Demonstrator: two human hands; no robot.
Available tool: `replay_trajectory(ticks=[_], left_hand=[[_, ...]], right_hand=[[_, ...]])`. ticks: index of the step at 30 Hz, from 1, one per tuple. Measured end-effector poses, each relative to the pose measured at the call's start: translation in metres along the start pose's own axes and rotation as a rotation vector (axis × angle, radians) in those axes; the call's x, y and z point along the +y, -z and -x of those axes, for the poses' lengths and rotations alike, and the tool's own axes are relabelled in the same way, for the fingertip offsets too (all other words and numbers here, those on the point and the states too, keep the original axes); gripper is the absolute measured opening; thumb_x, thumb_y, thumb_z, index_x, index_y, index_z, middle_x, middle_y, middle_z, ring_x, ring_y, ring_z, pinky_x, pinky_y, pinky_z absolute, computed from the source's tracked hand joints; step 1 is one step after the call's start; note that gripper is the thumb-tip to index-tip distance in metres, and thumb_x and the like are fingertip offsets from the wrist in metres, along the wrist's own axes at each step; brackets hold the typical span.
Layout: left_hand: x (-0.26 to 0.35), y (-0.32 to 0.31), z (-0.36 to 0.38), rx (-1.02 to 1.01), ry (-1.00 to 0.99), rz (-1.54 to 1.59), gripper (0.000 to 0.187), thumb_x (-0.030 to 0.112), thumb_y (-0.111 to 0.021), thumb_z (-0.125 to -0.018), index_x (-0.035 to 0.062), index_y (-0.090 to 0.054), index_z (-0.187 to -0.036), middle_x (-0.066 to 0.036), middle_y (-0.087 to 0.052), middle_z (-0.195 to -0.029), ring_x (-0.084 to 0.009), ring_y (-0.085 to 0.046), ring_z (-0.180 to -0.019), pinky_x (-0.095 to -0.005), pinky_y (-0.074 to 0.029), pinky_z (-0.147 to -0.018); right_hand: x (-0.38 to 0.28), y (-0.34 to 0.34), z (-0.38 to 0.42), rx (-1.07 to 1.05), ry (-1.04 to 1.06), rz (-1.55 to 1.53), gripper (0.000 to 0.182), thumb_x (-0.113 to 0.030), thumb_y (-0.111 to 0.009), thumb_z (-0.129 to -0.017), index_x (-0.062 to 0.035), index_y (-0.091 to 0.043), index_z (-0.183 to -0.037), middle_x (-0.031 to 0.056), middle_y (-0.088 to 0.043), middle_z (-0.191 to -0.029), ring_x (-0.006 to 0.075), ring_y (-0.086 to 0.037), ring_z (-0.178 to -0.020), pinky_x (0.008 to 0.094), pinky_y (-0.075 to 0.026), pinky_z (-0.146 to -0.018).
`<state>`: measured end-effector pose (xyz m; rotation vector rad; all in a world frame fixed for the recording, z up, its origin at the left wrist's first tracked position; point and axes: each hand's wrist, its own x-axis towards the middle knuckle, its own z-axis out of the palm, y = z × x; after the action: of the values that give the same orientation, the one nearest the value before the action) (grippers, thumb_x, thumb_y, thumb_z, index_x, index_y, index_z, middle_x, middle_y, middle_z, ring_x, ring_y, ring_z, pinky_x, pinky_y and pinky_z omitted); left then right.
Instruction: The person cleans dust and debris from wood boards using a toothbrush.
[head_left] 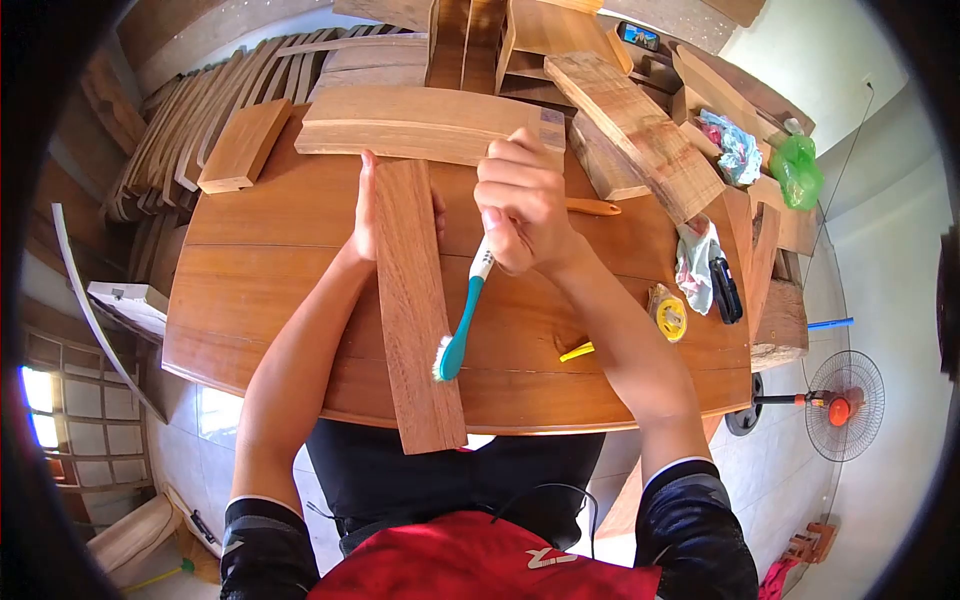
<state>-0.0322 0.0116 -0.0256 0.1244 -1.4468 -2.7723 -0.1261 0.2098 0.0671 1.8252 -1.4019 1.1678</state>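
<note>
My left hand [366, 215] grips a long reddish-brown wooden board [415, 310] near its far end, thumb along the left edge and fingertips showing at the right edge. The board's near end reaches past the table's front edge. In my right hand [520, 205], closed in a fist, is a teal and white toothbrush [467, 315] with its head pointing down toward me. White bristles face left and appear to meet the board's surface at its lower right part. The fist hides the handle's end.
On the wooden table [270, 330] lie a curved wood block [410, 125], a smaller block [245, 145], a rough plank [640, 130], a yellow tape measure [668, 315] and a black-handled tool [725, 290]. A fan [843, 405] stands to the right.
</note>
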Motion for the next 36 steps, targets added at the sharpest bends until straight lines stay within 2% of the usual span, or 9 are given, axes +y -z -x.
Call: replay_trajectory(ticks=[6,10,19,20,23,24,27,32,36], left_hand=[[-0.020,0.025,-0.023,-0.170,-0.241,0.251,0.089,0.080,-0.028,-0.102,0.0035,-0.061,-0.133,-0.012,-0.069,-0.118,-0.0232,-0.066,-0.106,-0.0395,-0.054,-0.094],[-0.006,-0.002,-0.009,0.078,-0.167,-0.099,0.111,0.100,-0.022,-0.083,0.0014,-0.069,-0.103,-0.019,-0.070,-0.096,-0.0331,-0.068,-0.082,-0.0464,-0.058,-0.078],[-0.024,0.025,-0.025,-0.071,-0.246,0.298,0.083,0.072,-0.024,-0.107,0.0051,-0.056,-0.143,-0.009,-0.067,-0.128,-0.0205,-0.063,-0.116,-0.0393,-0.052,-0.101],[-0.027,0.031,-0.030,-0.314,-0.282,0.318,0.084,0.074,-0.023,-0.106,0.0058,-0.056,-0.142,-0.010,-0.066,-0.125,-0.0226,-0.064,-0.112,-0.0412,-0.054,-0.097],[-0.011,0.003,-0.005,-0.252,-0.099,0.355,0.095,0.081,-0.020,-0.102,0.0058,-0.044,-0.156,-0.018,-0.055,-0.149,-0.0309,-0.056,-0.134,-0.0498,-0.047,-0.112],[-0.013,0.000,-0.013,-0.535,-0.220,0.488,0.097,0.081,-0.020,-0.101,0.0056,-0.037,-0.160,-0.019,-0.048,-0.155,-0.0318,-0.050,-0.141,-0.0509,-0.042,-0.117],[-0.005,-0.014,-0.001,-0.047,-0.293,-0.076,0.105,0.089,-0.015,-0.095,0.0015,-0.060,-0.132,-0.020,-0.065,-0.124,-0.0308,-0.066,-0.112,-0.0462,-0.054,-0.096],[-0.010,-0.016,-0.005,0.004,-0.193,0.510,0.111,0.095,-0.008,-0.089,0.0025,-0.070,-0.092,-0.013,-0.068,-0.080,-0.0258,-0.066,-0.070,-0.0369,-0.054,-0.065],[-0.014,-0.004,-0.011,-0.304,-0.236,0.626,0.098,0.086,-0.012,-0.097,0.0043,-0.058,-0.125,-0.018,-0.065,-0.112,-0.0308,-0.065,-0.100,-0.0452,-0.053,-0.089]], right_hand=[[-0.030,0.000,-0.020,-0.070,0.095,-0.096,0.023,-0.023,-0.061,-0.065,-0.0126,-0.042,-0.058,0.0051,-0.040,-0.063,0.0249,-0.041,-0.061,0.0386,-0.031,-0.064],[0.001,0.004,-0.007,-0.085,-0.008,0.003,0.021,-0.021,-0.060,-0.066,-0.0123,-0.043,-0.059,0.0055,-0.039,-0.064,0.0245,-0.042,-0.062,0.0387,-0.032,-0.066],[-0.014,0.009,-0.020,-0.196,0.023,-0.044,0.022,-0.025,-0.063,-0.064,-0.0118,-0.047,-0.057,0.0052,-0.039,-0.063,0.0253,-0.043,-0.065,0.0394,-0.034,-0.069],[-0.013,0.012,-0.018,-0.218,0.028,-0.067,0.022,-0.025,-0.063,-0.065,-0.0123,-0.046,-0.056,0.0051,-0.040,-0.063,0.0252,-0.044,-0.066,0.0396,-0.034,-0.069],[-0.038,0.009,-0.028,-0.259,0.071,-0.130,0.022,-0.025,-0.062,-0.069,-0.0139,-0.048,-0.056,0.0045,-0.043,-0.064,0.0249,-0.046,-0.068,0.0398,-0.035,-0.071],[-0.041,0.009,-0.030,-0.265,0.069,-0.118,0.022,-0.025,-0.062,-0.069,-0.0141,-0.048,-0.056,0.0041,-0.043,-0.063,0.0248,-0.046,-0.068,0.0396,-0.035,-0.071],[-0.030,0.010,-0.026,-0.261,0.040,-0.082,0.023,-0.026,-0.063,-0.069,-0.0146,-0.048,-0.056,0.0032,-0.043,-0.063,0.0243,-0.046,-0.068,0.0392,-0.035,-0.072],[-0.038,0.008,-0.029,-0.220,0.053,-0.129,0.025,-0.021,-0.062,-0.068,-0.0122,-0.041,-0.058,0.0047,-0.039,-0.066,0.0249,-0.043,-0.067,0.0385,-0.034,-0.072],[-0.039,0.006,-0.028,-0.258,0.041,-0.127,0.024,-0.024,-0.064,-0.069,-0.0130,-0.046,-0.058,0.0038,-0.041,-0.066,0.0244,-0.043,-0.067,0.0394,-0.034,-0.073]])
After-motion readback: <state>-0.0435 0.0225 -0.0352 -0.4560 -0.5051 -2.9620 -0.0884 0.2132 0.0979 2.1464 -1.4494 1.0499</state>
